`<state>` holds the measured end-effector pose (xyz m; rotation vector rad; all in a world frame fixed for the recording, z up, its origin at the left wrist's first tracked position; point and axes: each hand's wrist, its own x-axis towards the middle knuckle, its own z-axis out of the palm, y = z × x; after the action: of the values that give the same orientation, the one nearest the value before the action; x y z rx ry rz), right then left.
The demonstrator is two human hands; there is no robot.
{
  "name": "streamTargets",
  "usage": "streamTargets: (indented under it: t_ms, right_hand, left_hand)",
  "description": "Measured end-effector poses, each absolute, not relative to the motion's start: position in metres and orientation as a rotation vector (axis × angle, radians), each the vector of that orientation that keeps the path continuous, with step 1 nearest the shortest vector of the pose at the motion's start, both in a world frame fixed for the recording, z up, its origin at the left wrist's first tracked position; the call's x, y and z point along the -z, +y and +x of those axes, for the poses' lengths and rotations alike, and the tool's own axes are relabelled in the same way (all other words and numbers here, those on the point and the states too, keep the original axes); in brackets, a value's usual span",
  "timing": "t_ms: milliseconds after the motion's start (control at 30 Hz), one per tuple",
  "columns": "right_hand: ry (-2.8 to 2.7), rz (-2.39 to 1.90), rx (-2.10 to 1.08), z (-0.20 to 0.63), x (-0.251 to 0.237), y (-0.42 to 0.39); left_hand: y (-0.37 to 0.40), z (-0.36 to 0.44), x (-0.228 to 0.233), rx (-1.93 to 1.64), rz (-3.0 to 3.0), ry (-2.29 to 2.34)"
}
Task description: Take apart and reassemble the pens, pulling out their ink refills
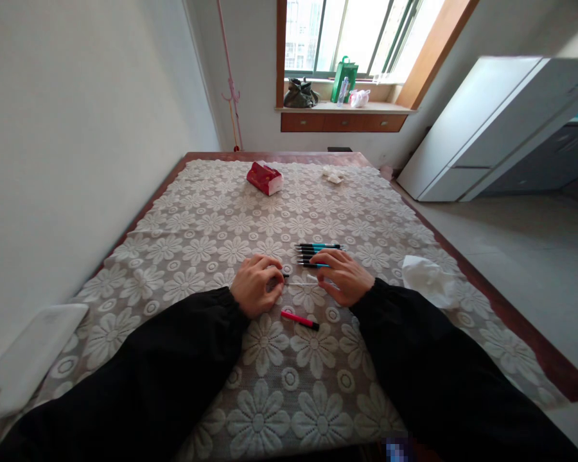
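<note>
Thin clear refill (299,283) lying flat on the lace tablecloth (212,224), stretched between the two hands, close to the near middle of the table. Left end meeting a small black pen part (284,275) at the left hand (256,285) — fingers curled in around that part, pinching it, knuckles up. Right hand (343,276) flat and loosely spread, palm down, fingertips resting on the nearest of the row of pens (318,254); whether anything is actually gripped under it cannot be told. Row of pens just beyond the hands: black barrels with teal sections, laid side by side, tips pointing left. Pink pen (300,319) nearer the body, lying apart from both hands, slightly slanted, black tip to the right. Black sleeves running back from both wrists to the lower edge of the view.

Further out — crumpled white tissue (428,277) to the right of the right hand, well apart. Red tissue pack (264,178) at the far side of the table, a small white wad (333,174) to its right. White flat board (26,359) at the near left edge against the wall. Window sill beyond, with a green bag (345,78) and a dark bag (300,94). White cabinet (486,122) at far right.
</note>
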<state>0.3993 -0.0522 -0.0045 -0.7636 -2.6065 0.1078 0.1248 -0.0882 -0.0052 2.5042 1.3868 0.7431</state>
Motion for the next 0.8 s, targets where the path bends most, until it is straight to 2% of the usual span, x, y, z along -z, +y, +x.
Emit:
streamTargets:
  t_ms: [467,667,800]
  right_hand:
    - [-2.528,-0.866,-0.128,0.37,0.012,-0.069]
    - [-2.498,-0.865,-0.138,0.372,0.011,-0.07]
    - [-2.488,-0.868,-0.134,0.37,0.013,-0.072]
  left_hand:
    - [-0.086,0.125,0.006,-0.756,2.556,1.267]
    - [-0.086,0.125,0.005,-0.867,2.454,1.364]
    - [-0.086,0.125,0.007,-0.793,2.47,1.433]
